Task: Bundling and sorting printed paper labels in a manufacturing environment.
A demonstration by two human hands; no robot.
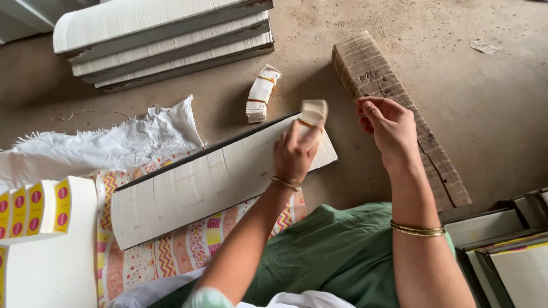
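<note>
My left hand (295,151) grips a small banded bundle of cream paper pieces (313,112), held above the right end of a long curved stack of white paper (200,182) that lies on a patterned cloth. My right hand (388,126) hovers just right of the bundle, fingers loosely curled, holding nothing I can see. Another banded bundle (261,93) lies on the floor just beyond the stack.
A worn wooden plank (377,80) lies on the concrete floor to the right. More long paper stacks (165,40) sit at the top. White fabric (103,145) and yellow-red printed stacks (34,211) are left. Framed boards (508,256) are at the lower right.
</note>
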